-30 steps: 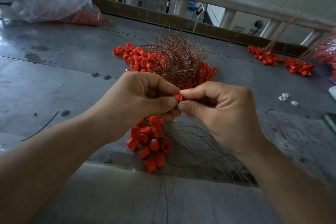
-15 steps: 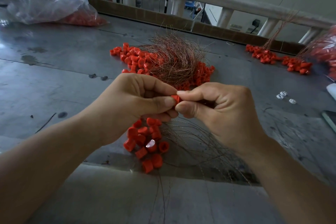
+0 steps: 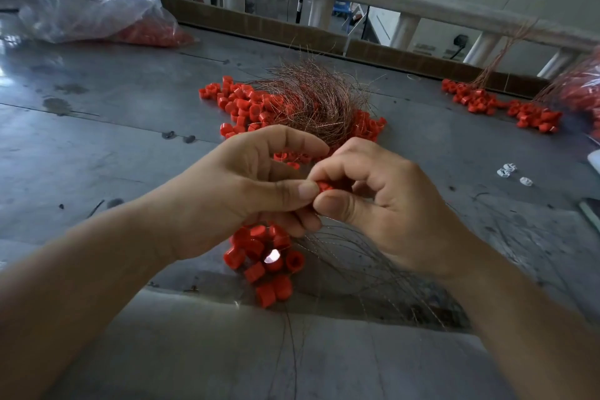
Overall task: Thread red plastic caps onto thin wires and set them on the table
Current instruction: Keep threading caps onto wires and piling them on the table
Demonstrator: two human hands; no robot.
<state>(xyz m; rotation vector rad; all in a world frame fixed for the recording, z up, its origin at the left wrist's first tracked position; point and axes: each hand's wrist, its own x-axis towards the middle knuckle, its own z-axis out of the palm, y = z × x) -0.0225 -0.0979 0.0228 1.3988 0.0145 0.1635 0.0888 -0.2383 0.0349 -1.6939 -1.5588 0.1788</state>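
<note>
Both hands meet above the middle of the table. The left hand [image 3: 233,191] has its fingers curled and its thumb tip pressed against a small red plastic cap [image 3: 324,187]. The right hand [image 3: 389,204] pinches the same cap from the other side between thumb and bent forefinger, its other fingers folded in. The cap sits right where the two thumbs come together, raised off the table; any wire passing through it is too fine to make out there.

Just under the left hand is a cluster of red cylindrical caps [image 3: 266,260], bunched close together. From this cluster a fan of thin dark wires [image 3: 357,269] spreads toward the near edge and under the right wrist. Whether the cluster hangs from the left hand's lower fingers or rests on the surface cannot be told.

Beyond the hands, on the grey metal table [image 3: 97,140], lies a tangled nest of thin copper-coloured wires [image 3: 321,104], with a heap of loose red caps [image 3: 240,107] around and beneath it. Well apart at the far right is another spread of red caps [image 3: 506,107] with wires rising from it. A few small white plastic pieces [image 3: 508,170] lie to the right of the hands. At the far left corner rests a clear plastic bag [image 3: 91,13] with red caps inside.
</note>
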